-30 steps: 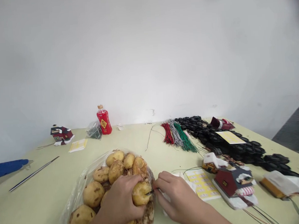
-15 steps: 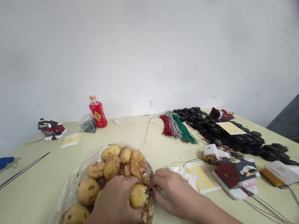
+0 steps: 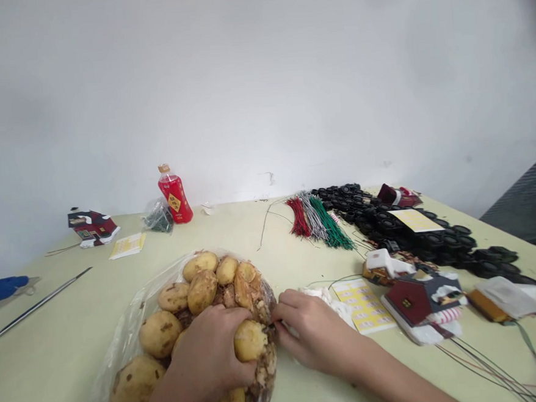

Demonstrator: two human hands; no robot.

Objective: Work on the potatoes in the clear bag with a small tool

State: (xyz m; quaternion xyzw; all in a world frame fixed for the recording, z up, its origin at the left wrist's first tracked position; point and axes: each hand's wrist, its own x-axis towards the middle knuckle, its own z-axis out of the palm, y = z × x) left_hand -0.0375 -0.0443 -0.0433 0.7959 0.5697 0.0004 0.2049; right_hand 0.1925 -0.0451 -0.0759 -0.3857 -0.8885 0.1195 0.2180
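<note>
A clear plastic bag [image 3: 115, 343] lies open at the front, filled with several potatoes [image 3: 138, 387] and crumbly brown peelings [image 3: 263, 366]. My left hand [image 3: 209, 352] is wrapped round one partly peeled potato [image 3: 250, 341] above the others in the bag. At the potato's right end my right hand [image 3: 306, 324] is closed in a pinch, thumb against the index finger. Something small and dark shows between its fingertips and the potato, too small to name. White crumpled tissue [image 3: 334, 300] lies just behind my right hand.
On the right are a small model house [image 3: 425, 306], a sheet of yellow labels [image 3: 364, 304], many black round parts [image 3: 417, 239] and bundles of red, grey and green wires [image 3: 318, 222]. A red bottle [image 3: 174, 195] stands at the back. A metal rod [image 3: 43, 302] and a blue-handled tool [image 3: 3, 290] lie left.
The view has shifted slightly, so everything sits a little higher and to the right. Both hands keep nearly the same pose at the potato.
</note>
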